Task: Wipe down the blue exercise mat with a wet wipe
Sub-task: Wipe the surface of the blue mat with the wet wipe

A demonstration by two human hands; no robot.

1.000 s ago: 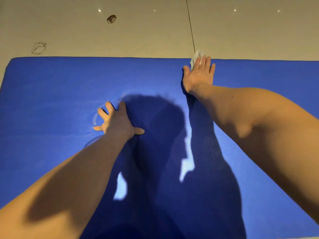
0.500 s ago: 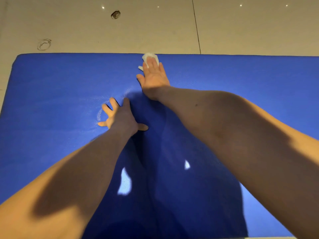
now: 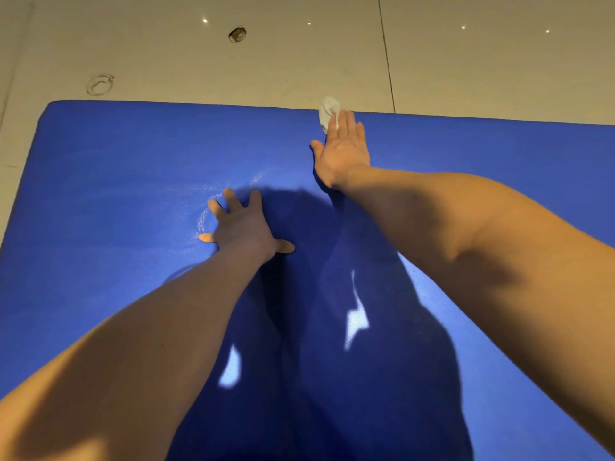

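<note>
Presses wet wipe under straight, close-set fingers of right hand at 12 o'clock edge of blue exercise mat, braces w/ left hand splayed wide near ctr, prob. partway thru (damp sheen only by left hand; 3 & 9 o'clock ends seemingly left).

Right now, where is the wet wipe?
Head view: the wet wipe lies at the far edge of the blue mat, slightly right of centre, under the fingertips of the right hand, just left of the floor seam.
</note>
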